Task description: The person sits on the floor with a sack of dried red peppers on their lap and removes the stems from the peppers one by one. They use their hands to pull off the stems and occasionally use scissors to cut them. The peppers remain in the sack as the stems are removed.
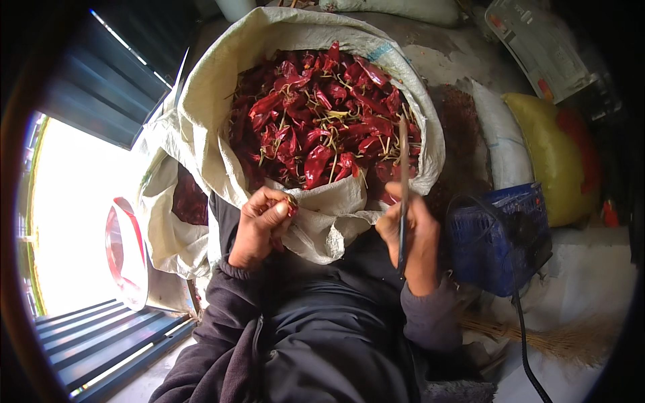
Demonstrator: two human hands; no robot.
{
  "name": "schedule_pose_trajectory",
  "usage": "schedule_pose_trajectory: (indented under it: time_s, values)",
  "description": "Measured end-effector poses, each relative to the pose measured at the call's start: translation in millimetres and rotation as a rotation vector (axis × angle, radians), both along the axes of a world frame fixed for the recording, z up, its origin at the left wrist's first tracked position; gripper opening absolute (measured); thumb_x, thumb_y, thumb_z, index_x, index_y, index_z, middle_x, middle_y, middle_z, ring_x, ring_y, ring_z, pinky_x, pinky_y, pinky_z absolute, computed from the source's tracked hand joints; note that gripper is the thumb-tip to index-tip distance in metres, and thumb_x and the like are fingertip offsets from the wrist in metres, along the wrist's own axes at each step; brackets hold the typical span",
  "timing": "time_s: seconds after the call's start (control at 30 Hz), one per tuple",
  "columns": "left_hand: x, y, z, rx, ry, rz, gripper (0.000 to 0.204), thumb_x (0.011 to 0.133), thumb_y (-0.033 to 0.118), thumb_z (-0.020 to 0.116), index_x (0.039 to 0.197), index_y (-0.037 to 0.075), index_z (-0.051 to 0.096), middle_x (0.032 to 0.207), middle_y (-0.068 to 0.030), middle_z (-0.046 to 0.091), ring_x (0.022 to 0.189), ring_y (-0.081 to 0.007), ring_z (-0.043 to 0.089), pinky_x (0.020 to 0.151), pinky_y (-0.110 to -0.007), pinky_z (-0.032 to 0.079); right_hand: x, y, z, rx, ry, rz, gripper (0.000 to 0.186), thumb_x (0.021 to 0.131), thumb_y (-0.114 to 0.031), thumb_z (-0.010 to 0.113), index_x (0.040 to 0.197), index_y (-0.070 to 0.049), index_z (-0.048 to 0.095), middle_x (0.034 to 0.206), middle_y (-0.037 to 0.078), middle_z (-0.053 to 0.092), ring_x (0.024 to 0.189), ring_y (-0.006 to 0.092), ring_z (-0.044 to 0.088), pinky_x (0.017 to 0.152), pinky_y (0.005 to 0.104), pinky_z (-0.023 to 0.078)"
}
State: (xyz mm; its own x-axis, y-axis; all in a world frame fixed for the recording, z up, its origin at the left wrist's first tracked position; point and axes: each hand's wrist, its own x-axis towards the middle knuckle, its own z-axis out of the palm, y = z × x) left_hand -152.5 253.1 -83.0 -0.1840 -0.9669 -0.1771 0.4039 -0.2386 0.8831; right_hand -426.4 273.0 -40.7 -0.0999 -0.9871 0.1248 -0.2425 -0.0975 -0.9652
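Note:
My left hand [259,225] is closed, with thumb and fingers pinching a dried red chili pepper [292,209]; most of the pepper is hidden behind the fingers. A long narrow blade-like tool [404,161] is gripped in my right hand [420,232]. It stands nearly upright in the picture, brownish at its far end and dark at its near end; its exact kind cannot be made out. Both hands are at the near rim of a large white woven sack [208,107], rolled open and full of red chili peppers [316,161] with pale stems.
A second white sack [158,221] with red peppers stands at left, beside a red-rimmed white container [125,269]. On the right are a blue plastic basket [470,248] with a black cable [522,336], a yellow sack [541,148], a white sack [497,127] and a straw broom [564,339].

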Motion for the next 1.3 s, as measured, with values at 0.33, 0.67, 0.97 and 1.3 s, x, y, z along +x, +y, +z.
schedule_pose_trajectory:
  time_s: [0.33,0.67,0.97,1.3]
  values:
    - [-3.0,-1.4,-6.7,0.050,0.144,0.033,0.013,0.099,0.013,0.071,0.109,0.007,0.064,0.086,-0.0028,0.065,0.058,-0.0064,0.052,0.039,-0.018,0.034,27.4,10.8,-0.1,-0.097,0.475,0.415,0.099,0.072,-0.068,0.083,0.138,0.002,0.056,0.109,0.023,0.070,0.103,0.0397,0.067,0.090,0.0459,0.054]
    - [2.2,4.0,-22.8,0.053,0.355,-0.114,0.014,0.097,0.010,0.072,0.108,0.006,0.064,0.090,-0.0047,0.067,0.058,-0.0081,0.049,0.044,-0.020,0.028,35.5,14.6,2.6,-0.009,0.583,0.494,0.098,0.073,-0.070,0.080,0.135,0.001,0.056,0.096,0.025,0.070,0.094,0.0440,0.067,0.086,0.0488,0.054]
    - [6.4,7.4,-17.9,0.140,0.248,-0.167,0.016,0.096,0.014,0.075,0.101,0.004,0.063,0.084,-0.0078,0.066,0.056,-0.0091,0.048,0.045,-0.021,0.028,39.1,23.7,-15.3,-0.090,0.669,0.379,0.071,0.078,-0.054,0.087,0.118,0.000,0.063,0.076,0.019,0.067,0.070,0.0383,0.068,0.065,0.0439,0.054]
    - [30.3,16.5,-4.7,-0.032,0.274,0.088,0.026,0.090,0.012,0.079,0.110,0.004,0.065,0.091,-0.0105,0.065,0.058,-0.0095,0.046,0.047,-0.021,0.028,38.6,27.2,-39.6,-0.004,0.122,0.316,0.041,0.086,-0.031,0.088,0.105,-0.001,0.069,0.068,0.011,0.067,0.061,0.0252,0.070,0.057,0.0337,0.053]
